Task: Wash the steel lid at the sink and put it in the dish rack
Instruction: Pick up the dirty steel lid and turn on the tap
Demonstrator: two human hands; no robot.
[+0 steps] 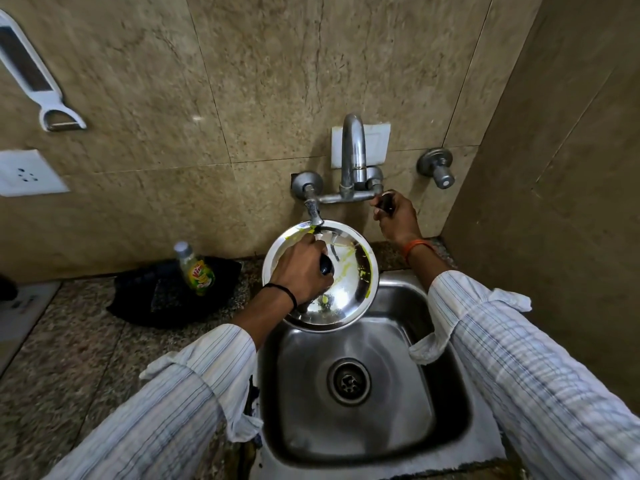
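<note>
The round steel lid [349,271] hangs over the back left corner of the steel sink [388,317], under the tap spout [353,147]. Yellow-green smears mark its surface. My left hand [299,268] is closed around the lid's black handle [326,266] and holds it up. My right hand [393,216] reaches to the wall mixer and grips its right tap knob [384,199]. No water stream is visible. The dish rack is out of view.
A dish soap bottle [197,270] stands on a black tray [166,296] on the granite counter [69,341] left of the sink. A second valve [438,169] sticks out of the wall on the right. A white peeler [45,95] and a socket [26,173] are on the left wall.
</note>
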